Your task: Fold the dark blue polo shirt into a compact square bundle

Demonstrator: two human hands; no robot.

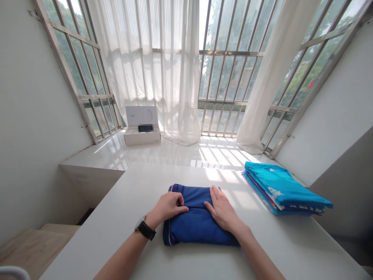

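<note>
Left hand [169,208] pinching a fold, right hand [223,210] flat, released, atop folded blue shirt [198,230] near front edge of table [125,202].

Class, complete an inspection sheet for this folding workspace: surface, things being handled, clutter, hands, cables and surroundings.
Surface: white table, sunlit along its far edge.
Job's things: folded blue garment, lying flat near the table's front edge under both hands.
Clutter: stack of folded garments, turquoise on top, at the table's right side, apart from the blue one.
Hands: left hand rests on the garment with fingers curled, grip unclear, black wristwatch on the wrist; right hand lies palm down, fingers straight.
Cables: nothing seen.
Surroundings: open white box on a glossy ledge; sheer curtains; barred windows, trees outside.
</note>
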